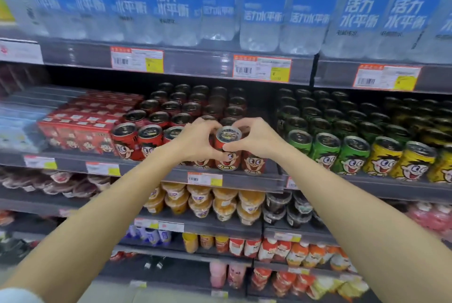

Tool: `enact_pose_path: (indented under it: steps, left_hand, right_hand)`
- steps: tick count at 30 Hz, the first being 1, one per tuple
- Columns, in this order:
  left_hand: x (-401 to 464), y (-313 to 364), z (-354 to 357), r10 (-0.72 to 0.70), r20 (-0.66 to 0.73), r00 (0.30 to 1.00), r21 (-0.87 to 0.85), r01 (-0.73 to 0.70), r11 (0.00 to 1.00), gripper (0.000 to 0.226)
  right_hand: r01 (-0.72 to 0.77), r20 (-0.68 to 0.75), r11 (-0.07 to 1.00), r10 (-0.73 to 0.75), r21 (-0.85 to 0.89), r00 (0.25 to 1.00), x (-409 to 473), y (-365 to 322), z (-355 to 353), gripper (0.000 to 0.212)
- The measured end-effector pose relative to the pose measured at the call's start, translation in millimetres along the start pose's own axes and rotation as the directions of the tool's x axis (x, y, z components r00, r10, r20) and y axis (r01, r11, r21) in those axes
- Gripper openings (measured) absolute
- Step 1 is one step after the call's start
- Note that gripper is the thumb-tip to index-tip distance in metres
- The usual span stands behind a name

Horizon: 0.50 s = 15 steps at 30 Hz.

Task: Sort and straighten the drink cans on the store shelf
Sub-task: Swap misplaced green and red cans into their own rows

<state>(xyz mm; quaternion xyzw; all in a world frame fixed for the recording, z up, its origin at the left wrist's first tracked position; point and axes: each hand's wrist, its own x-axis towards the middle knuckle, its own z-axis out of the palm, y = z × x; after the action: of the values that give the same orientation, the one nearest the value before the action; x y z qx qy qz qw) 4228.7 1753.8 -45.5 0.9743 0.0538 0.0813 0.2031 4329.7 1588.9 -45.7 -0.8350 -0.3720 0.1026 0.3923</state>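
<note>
At the shelf [256,181] front edge, we hold one red can [227,148], raised slightly above its row. Risk: turning it may nudge neighbouring red cans [137,141] or tip it off the edge. Left hand [198,142] and right hand [254,140] each form a grip curled round the can's sides, thumbs in front.
</note>
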Motion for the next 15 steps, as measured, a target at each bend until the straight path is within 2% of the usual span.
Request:
enact_pose_path:
  steps: [4, 7, 9, 13, 15]
  left_hand:
    - [13, -9, 8, 0.085, -0.011, 0.996, 0.132, -0.083, 0.988, 0.070]
    - [19, -13, 5, 0.129, 0.004, 0.992, 0.191, -0.128, 0.973, 0.066]
    - [24, -14, 3, 0.132, 0.032, 0.991, 0.213, -0.135, 0.968, 0.069]
    - [28, -16, 10, 0.133, 0.069, 0.989, 0.235, -0.146, 0.961, 0.072]
    - [27, -21, 16, 0.142, 0.062, 0.988, 0.220, -0.152, 0.964, 0.071]
  right_hand:
    - [-0.021, -0.025, 0.993, 0.018, -0.120, 1.000, 5, 8, 10, 0.064]
    - [-0.023, -0.029, 0.987, 0.019, -0.161, 0.999, 6, 3, 7, 0.061]
    - [-0.055, -0.026, 0.978, 0.050, -0.200, 0.998, 8, 1, 8, 0.061]
    - [-0.124, -0.013, 0.940, 0.126, -0.317, 0.992, 9, 2, 16, 0.083]
    - [-0.146, -0.011, 0.920, 0.153, -0.363, 0.988, 9, 3, 17, 0.076]
